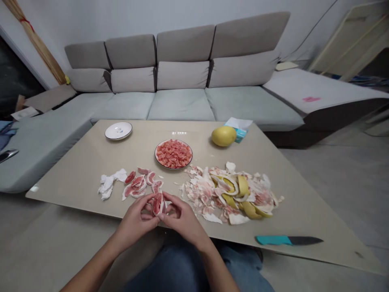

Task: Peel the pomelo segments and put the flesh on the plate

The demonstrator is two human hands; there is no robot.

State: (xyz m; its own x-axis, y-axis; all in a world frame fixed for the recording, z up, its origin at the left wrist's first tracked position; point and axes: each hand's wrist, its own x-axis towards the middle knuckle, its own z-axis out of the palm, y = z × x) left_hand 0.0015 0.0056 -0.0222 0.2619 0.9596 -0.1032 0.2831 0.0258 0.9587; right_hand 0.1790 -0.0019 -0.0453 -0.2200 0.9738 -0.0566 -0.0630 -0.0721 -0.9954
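A red pomelo segment (158,204), its pale membrane partly open, is held between my two hands near the table's front edge. My left hand (140,214) grips it from the left with thumb and fingers. From the right, my right hand (180,216) pinches the same segment, fingers curled. Just beyond my hands lie several unpeeled pomelo segments (138,186) in their skins. Farther back, a dark-rimmed plate (156,156) carries a heap of peeled red pomelo pulp (174,153). To the right spreads a pile of peel and membrane scraps (226,192), yellow rind among them.
A knife (288,240) with a turquoise handle lies at the front right edge. A whole yellow pomelo (224,136) sits by a tissue pack (240,130) at the back. A white plate (118,131) and crumpled tissue (108,185) are on the left. Beyond stands a sofa (182,101).
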